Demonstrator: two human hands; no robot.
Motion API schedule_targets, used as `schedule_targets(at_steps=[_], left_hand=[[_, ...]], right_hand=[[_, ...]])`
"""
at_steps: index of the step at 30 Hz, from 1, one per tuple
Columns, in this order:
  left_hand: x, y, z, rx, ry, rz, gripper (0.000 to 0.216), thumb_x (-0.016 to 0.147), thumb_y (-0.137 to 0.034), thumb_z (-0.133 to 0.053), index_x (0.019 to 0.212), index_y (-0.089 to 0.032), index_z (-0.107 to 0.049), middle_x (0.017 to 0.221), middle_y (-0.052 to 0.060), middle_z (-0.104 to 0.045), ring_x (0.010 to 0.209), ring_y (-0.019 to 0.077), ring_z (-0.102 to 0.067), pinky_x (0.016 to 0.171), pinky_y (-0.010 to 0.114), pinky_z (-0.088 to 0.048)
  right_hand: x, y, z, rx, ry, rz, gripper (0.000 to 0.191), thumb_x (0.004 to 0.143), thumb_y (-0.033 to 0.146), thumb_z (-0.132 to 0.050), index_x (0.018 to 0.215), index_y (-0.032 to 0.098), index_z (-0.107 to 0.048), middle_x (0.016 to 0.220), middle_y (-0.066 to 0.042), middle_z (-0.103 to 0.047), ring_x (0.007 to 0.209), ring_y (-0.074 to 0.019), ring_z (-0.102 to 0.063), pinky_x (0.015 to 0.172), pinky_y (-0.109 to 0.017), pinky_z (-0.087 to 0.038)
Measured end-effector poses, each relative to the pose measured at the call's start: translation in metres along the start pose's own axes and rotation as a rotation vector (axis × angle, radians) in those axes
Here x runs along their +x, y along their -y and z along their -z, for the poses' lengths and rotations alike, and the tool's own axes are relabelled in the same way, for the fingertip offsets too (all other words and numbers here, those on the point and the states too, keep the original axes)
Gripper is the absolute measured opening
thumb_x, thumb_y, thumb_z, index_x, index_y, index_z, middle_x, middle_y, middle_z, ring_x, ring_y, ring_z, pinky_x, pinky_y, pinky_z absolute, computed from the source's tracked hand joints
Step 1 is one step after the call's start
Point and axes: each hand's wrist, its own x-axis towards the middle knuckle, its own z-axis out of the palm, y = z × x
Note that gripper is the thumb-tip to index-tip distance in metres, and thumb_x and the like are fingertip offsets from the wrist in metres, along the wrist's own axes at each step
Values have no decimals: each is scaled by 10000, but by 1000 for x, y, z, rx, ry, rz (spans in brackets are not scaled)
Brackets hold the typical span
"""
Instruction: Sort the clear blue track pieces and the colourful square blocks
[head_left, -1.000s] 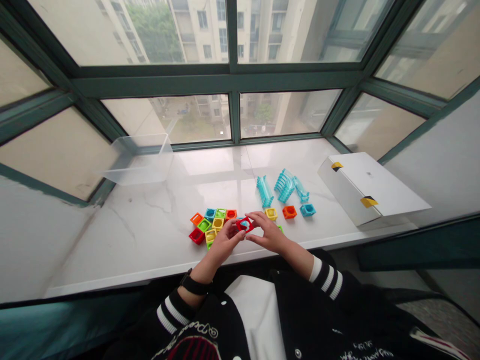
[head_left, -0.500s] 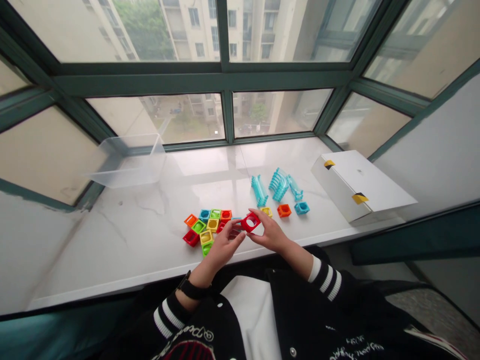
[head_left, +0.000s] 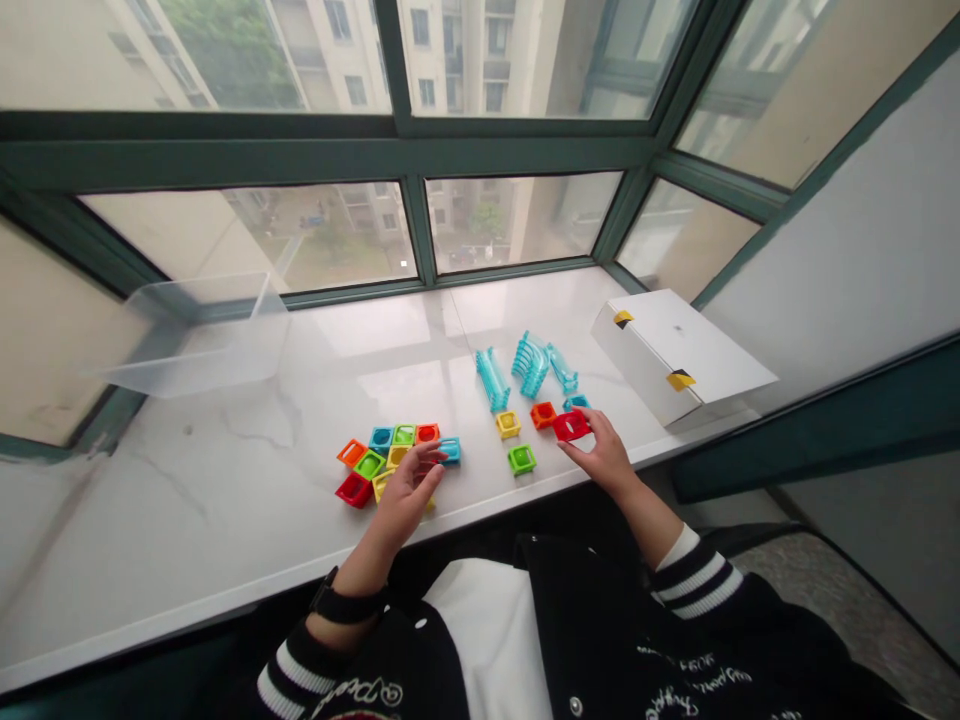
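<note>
Right hand (head_left: 606,456) grasping red block (head_left: 571,427) near orange block (head_left: 542,416); left hand (head_left: 406,496) over block cluster (head_left: 370,465), grip released

A glossy red block (head_left: 572,428) was held with its round opening in view. Near it sat an orange block (head_left: 543,415) toward ten o'clock, a yellow block (head_left: 508,424) at nine, a green block (head_left: 521,460) at eight and a partly hidden blue block (head_left: 576,402) at twelve. Well apart, at nine, lay a multicoloured block cluster (head_left: 370,465).
</note>
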Motion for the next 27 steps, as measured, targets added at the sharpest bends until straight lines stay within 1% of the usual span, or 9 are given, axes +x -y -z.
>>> schedule_targets(at_steps=[2, 5, 8, 10, 16, 23, 27], left_hand=[[0, 0, 2, -8, -4, 9, 476, 943, -528, -689, 1321, -248, -617, 1212, 99, -714, 1051, 232, -694, 975, 417, -562], [0, -1, 5, -18, -8, 18, 479, 941, -527, -692, 1319, -243, -616, 1203, 100, -713, 1063, 238, -690, 972, 419, -561], [-1, -2, 8, -21, -5, 33, 484, 943, -524, -690, 1330, -242, -618, 1197, 100, -711, 1082, 243, -690, 981, 419, -558], [-2, -1, 9, -24, -8, 37, 477, 946, -521, -688, 1329, -243, -623, 1196, 99, -711, 1089, 242, -689, 981, 414, -558], [-4, 3, 11, -47, -28, 31, 443, 945, -502, -695, 1301, -244, -643, 1202, 101, -724, 1095, 243, -692, 962, 400, -566], [-3, 5, 12, -71, -49, 33, 440, 921, -506, -721, 1263, -234, -665, 1170, 98, -742, 1061, 242, -707, 946, 399, -574], [-4, 4, 13, -65, -60, 20, 436, 933, -514, -708, 1262, -232, -658, 1165, 97, -738, 1051, 237, -707, 938, 398, -575]], right_hand=[[-10, -13, -3, -18, 40, -42, 611, 865, 507, -770, 1378, 241, -572, 1306, -144, -655, 1223, -342, -640, 1091, -534, -525], [-23, -28, -14, -50, 135, -104, 604, 833, 461, -777, 1355, 232, -576, 1309, -146, -652, 1249, -353, -626, 1107, -546, -506], [-31, -36, -26, -96, 219, -154, 588, 798, 403, -778, 1322, 218, -588, 1288, -143, -660, 1238, -351, -626, 1110, -534, -494], [-32, -37, -31, -132, 249, -163, 576, 785, 375, -776, 1306, 212, -594, 1268, -139, -669, 1207, -346, -632, 1097, -518, -497], [-32, -37, -36, -194, 255, -147, 580, 778, 383, -789, 1290, 188, -598, 1248, -153, -678, 1171, -354, -629, 1054, -501, -511], [-32, -40, -36, -197, 255, -126, 636, 801, 408, -775, 1374, 214, -577, 1316, -152, -667, 1203, -359, -625, 1065, -520, -504], [-33, -42, -37, -201, 261, -131, 664, 802, 412, -782, 1396, 203, -572, 1330, -160, -662, 1224, -365, -616, 1080, -530, -499]])
